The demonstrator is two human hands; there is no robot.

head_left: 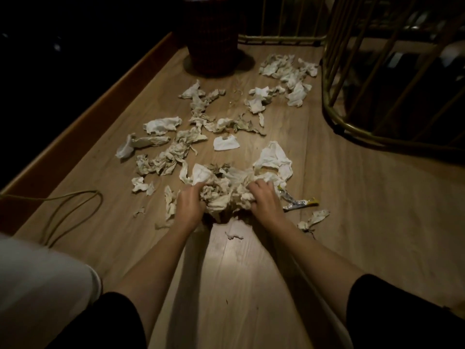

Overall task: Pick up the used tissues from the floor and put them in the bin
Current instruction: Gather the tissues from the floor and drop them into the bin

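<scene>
Both hands (226,200) bunching crumpled tissues (221,190).

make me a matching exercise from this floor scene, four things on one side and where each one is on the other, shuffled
Things:
1. dark woven wicker bin
2. thin yellowish looped cord
3. small yellow-tipped wrapper
4. brass-coloured metal railing

Places:
A. just right of the right hand
B. far end of the floor, beyond the tissues
C. curving along the right side
D. on the floor at the left, near the wooden edge

Pairs: 1-B, 2-D, 3-A, 4-C
</scene>
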